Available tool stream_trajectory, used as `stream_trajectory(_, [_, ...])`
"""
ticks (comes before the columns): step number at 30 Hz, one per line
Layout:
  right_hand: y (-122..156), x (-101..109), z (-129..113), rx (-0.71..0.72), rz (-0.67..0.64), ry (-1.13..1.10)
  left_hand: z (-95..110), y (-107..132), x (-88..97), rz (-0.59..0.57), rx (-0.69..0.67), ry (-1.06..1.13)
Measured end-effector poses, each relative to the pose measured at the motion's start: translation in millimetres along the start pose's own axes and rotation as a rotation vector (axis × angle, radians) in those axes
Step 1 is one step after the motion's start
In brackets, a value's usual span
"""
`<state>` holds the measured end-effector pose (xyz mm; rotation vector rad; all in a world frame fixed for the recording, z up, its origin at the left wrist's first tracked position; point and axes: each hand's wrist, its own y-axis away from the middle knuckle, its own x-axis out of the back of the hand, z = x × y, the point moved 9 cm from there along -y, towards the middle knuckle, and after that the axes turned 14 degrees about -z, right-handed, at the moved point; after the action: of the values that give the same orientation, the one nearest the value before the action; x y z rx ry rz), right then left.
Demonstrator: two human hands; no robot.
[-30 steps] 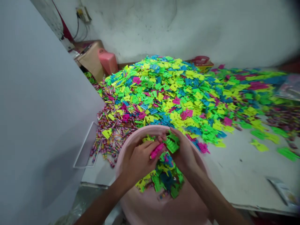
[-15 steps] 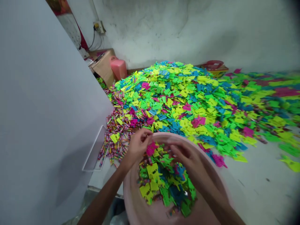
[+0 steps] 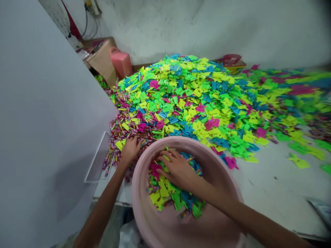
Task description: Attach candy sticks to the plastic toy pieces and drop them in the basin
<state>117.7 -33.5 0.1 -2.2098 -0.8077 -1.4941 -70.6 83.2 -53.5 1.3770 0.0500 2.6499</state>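
A pink plastic basin (image 3: 165, 220) sits at the near edge of the table, holding a heap of neon green, yellow, blue and magenta plastic pieces (image 3: 173, 193). My right hand (image 3: 176, 168) lies inside the basin, its fingers spread on the heap beside a magenta piece (image 3: 155, 170). My left hand (image 3: 130, 150) is outside the basin, past its left rim, with fingers on a spill of small striped sticks (image 3: 116, 151). A large mound of the same neon pieces (image 3: 181, 96) rises beyond the basin.
A white panel (image 3: 51, 120) fills the left side, with a white rectangular frame (image 3: 97, 158) at its foot. A pale table top (image 3: 271, 186) extends right. A cardboard box (image 3: 102, 62), pink container (image 3: 121, 62) and red basket (image 3: 230, 59) stand behind the mound.
My hands have come apart. The left has moved out over the basin's rim to the sticks, and the right has dropped onto the heap. The magenta piece now lies lower.
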Motion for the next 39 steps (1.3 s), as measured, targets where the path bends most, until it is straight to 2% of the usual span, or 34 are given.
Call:
stream_trajectory(3, [-20,-30,-11,0.007,-0.046,0.028,-3,-1,-21.8,-0.009,0.031,-0.032])
stream_trajectory(6, [-23,-38,-10,0.004,-0.047,-0.024,-1,-1,-25.6,0.012,0.018,0.001])
stream_trajectory(8, [-18,-26,-1,-0.035,-0.023,-0.077,1,1,-14.9,0.048,-0.003,0.052])
stream_trajectory(11, [-3,8,19,-0.130,0.050,-0.204,10,11,15.3,0.126,-0.050,0.153])
stream_trajectory(13, [9,33,32,-0.181,0.136,-0.424,28,25,36.6,0.162,-0.103,0.221])
stream_trajectory(16, [23,56,46,-0.222,0.231,-0.821,74,57,56.1,0.147,-0.231,0.345])
stream_trajectory(19, [28,61,43,-0.192,0.179,-1.051,126,89,56.7,0.048,-0.416,0.616])
stream_trajectory(22, [34,68,33,-0.123,0.147,-1.125,156,107,46.7,-0.019,-0.457,0.728])
stream_trajectory(27, [52,79,33,-0.157,0.259,-1.091,162,109,35.0,-0.036,-0.397,0.843])
stream_trajectory(34, [63,79,31,-0.182,0.326,-1.036,171,112,31.9,-0.109,-0.398,0.805])
stream_trajectory(36, [65,76,32,-0.199,0.335,-1.081,173,113,32.6,-0.112,-0.405,0.784])
stream_trajectory(39, [63,70,31,-0.173,0.297,-1.287,175,114,34.8,-0.091,-0.424,0.751])
